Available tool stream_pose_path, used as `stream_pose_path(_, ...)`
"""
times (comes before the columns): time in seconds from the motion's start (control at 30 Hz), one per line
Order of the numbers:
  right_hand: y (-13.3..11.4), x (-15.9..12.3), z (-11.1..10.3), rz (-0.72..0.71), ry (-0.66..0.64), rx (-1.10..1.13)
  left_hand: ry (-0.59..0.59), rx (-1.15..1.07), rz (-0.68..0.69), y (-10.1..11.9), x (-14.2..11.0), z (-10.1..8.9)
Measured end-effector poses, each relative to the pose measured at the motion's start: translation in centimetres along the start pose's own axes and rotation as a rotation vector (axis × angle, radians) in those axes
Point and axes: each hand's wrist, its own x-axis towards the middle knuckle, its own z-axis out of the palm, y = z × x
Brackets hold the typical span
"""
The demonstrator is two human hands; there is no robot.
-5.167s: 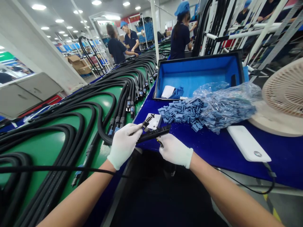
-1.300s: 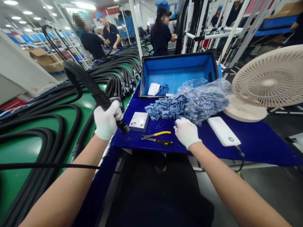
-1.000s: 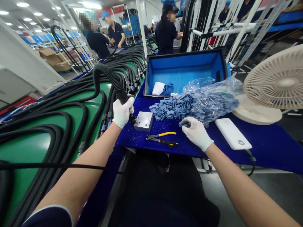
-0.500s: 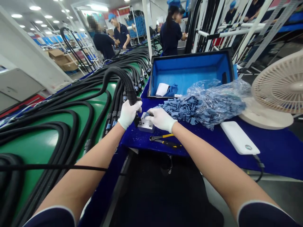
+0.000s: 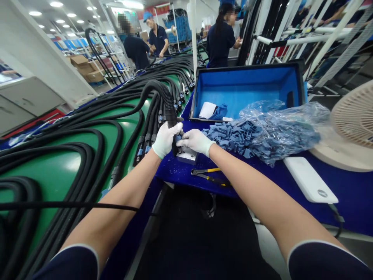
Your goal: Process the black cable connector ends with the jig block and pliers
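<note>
My left hand (image 5: 165,140), in a white glove, is wrapped round the end of a black corrugated hose (image 5: 168,102), holding it upright at a small metal block (image 5: 188,157). Against the hose's end fitting, my gloved right hand (image 5: 196,140) pinches a small blue plastic clip (image 5: 178,138); the fingers partly hide it. The block lies on the blue tabletop below my right hand. Close in front of it are yellow-and-black pliers (image 5: 214,179). To the right of my right hand spreads a pile of similar blue clips (image 5: 233,136), partly under a clear plastic bag (image 5: 274,138).
A blue crate (image 5: 247,87) stands behind the pile. At right are a white power bank (image 5: 310,181) with a cable and a beige fan (image 5: 355,116). Many black hoses (image 5: 84,151) cover the green table at left. Several co-workers stand farther back.
My right hand has brought the blue clip from above the metal block leftward against the hose's end fitting. The whole view has shifted, so the surroundings sit farther right.
</note>
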Motion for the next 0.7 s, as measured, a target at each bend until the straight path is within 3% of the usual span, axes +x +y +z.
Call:
stream_pose_path(0.1,-0.3,-0.3,0.2,0.014,-0.005,-0.055,0.101,0.137,0.000,0.4,-0.6,-1.1)
stream_pose_path(0.17,-0.4,-0.5,0.4,0.037,-0.005,-0.114,0.239,0.284,-0.031,0.9,-1.9,-3.7)
stream_pose_path(0.27,-0.1,-0.7,0.8,0.047,-0.009,-0.159,0.428,0.494,-0.124,2.0,-6.1,-10.1)
stream_pose_path(0.37,0.4,-0.7,1.1,0.024,-0.002,-0.203,0.543,0.720,-0.274,3.6,-12.5,-17.4)
stream_pose_path(0.47,0.6,-0.7,1.5,0.014,0.006,-0.267,0.534,0.921,-0.467,5.0,-19.4,-22.8)
stream_pose_path(0.57,0.5,-0.7,1.8,0.023,-0.004,-0.296,0.446,1.063,-0.645,5.6,-25.6,-25.5)
stream_pose_path(0.7,0.3,-0.8,2.0,0.042,-0.020,-0.282,0.384,1.181,-0.832,5.4,-31.8,-25.7)
